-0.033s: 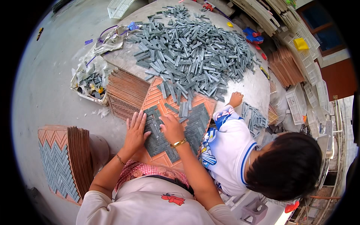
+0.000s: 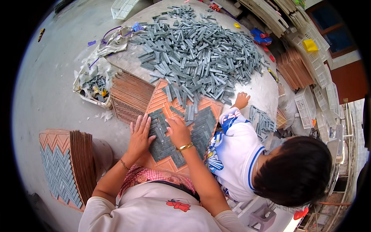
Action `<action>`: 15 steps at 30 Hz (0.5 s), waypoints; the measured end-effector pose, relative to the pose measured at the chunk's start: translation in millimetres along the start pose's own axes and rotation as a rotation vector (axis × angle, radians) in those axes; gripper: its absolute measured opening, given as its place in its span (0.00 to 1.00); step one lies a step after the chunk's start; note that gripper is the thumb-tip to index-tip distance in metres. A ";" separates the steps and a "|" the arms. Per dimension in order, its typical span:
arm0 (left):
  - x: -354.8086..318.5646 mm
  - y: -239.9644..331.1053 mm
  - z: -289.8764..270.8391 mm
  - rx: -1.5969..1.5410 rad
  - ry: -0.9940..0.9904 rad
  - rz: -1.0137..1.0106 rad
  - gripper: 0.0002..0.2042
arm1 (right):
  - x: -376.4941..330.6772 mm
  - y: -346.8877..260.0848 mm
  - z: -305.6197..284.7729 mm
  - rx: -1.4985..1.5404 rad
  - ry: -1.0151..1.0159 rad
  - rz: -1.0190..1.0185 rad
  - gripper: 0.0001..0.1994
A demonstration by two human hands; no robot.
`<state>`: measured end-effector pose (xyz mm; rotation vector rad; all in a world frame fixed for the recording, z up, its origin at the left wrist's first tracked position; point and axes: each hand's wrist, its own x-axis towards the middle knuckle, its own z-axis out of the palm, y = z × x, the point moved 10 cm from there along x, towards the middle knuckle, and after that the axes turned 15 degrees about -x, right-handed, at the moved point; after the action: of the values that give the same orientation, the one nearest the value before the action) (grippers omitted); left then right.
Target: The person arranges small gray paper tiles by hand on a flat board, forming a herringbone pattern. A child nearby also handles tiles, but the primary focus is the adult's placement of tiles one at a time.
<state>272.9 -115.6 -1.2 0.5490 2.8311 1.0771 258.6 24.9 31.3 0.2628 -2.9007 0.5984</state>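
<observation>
An orange template tray (image 2: 159, 92) with herringbone grooves lies before me, partly filled with dark grey-green stone strips (image 2: 205, 121). My left hand (image 2: 140, 133) rests flat on the filled left part, fingers stretched out. Over the middle of the pattern, my right hand (image 2: 179, 133) has its fingers curled, the fingertips down at the strips beside a narrow orange gap. Whatever its fingers pinch is hidden. Several loose strips (image 2: 189, 113) lie on the tray's upper part, just beyond my right hand.
A big heap of stone strips (image 2: 201, 54) covers the table beyond the tray. Stacked trays (image 2: 131, 89) stand at left, another stack (image 2: 83, 162) lower left. A plastic-lined box (image 2: 92, 87) holds scraps. Close at right, another person (image 2: 239, 150) reaches a hand onto the table.
My right hand has shifted very slightly, its fingertips moving up a little and uncovering some orange. The other person's fingers have spread and moved slightly. My left hand stays put.
</observation>
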 end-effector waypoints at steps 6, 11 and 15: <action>2.9 14.6 -2.7 0.027 0.000 0.069 0.38 | -4.6 -0.6 8.9 -0.108 0.033 -0.033 0.18; 5.4 39.4 3.9 0.045 -0.062 0.189 0.37 | 13.5 1.4 9.1 -0.099 -0.065 -0.060 0.16; -5.8 54.6 21.4 0.086 -0.164 0.260 0.37 | 13.6 20.8 -22.1 0.100 0.037 0.099 0.14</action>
<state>299.0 -66.4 18.0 0.9870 2.7257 0.8976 244.0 50.8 46.2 0.1194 -2.8660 0.7582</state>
